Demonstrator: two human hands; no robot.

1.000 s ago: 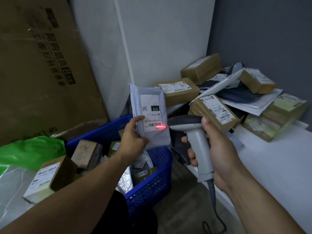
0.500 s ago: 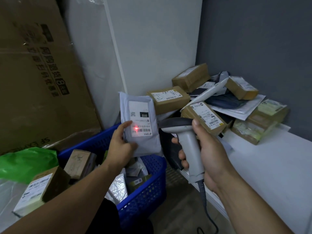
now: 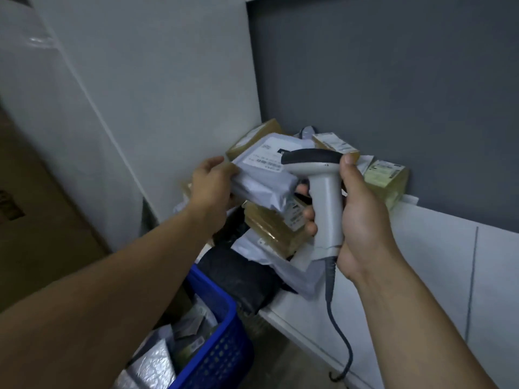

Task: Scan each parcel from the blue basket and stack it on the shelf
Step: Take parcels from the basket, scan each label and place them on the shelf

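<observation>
Progress: we see a pile (image 3: 384, 182) of boxes and mailers already on the shelf (image 3: 427, 265), mid-frame, so we judge a fair part of the job done.
Left to do: the basket (image 3: 222, 357), at lower left, holds several more packets, and each needs scanning and stacking.
Step in hand: we take this for the stacking of one parcel (image 3: 264, 183), since no red beam shows on its label (image 3: 265, 162).
Parcel: a pale mailer, label up, at the centre of the frame, above the pile. It may already touch the boxes beneath, but the scanner (image 3: 323, 189) hides that part.
Left hand (image 3: 210, 182): curled round the parcel's left end, gripping it.
Right hand (image 3: 363, 220): wrapped round the scanner's grip, right of centre, thumb up by the head.
Parcel to hands: it juts rightward from the left hand and lies between the two hands. In the view, its right edge passes behind the scanner's head.
Next move: we would lay it flat and let go, though slick plastic could slide off so uneven a heap.
</observation>
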